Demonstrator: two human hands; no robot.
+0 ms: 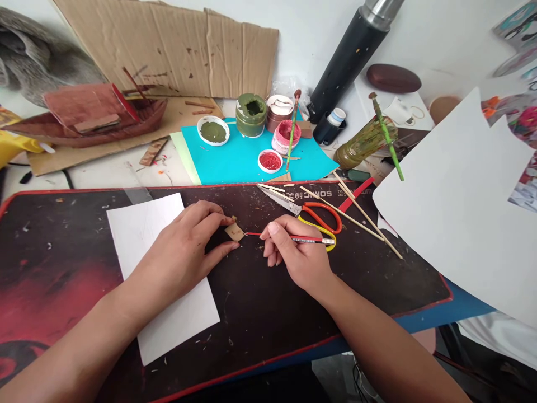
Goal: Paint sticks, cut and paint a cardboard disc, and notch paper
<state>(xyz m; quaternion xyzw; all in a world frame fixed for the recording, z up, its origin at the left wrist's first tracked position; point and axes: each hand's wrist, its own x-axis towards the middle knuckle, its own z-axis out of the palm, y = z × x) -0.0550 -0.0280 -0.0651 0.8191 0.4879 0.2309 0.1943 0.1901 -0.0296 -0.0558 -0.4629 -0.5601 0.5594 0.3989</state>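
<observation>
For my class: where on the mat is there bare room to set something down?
Free, bar small scraps: the dark mat between the white paper under the left forearm and the right forearm; also left of that paper, beyond that arm. Crowded: around the pencil, scissors and thin sticks.

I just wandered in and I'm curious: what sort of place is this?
Probably a desk used for hobby crafts: there's an open pot of green paint, a reddish-brown model boat, and scissors beside thin wooden sticks.
</observation>
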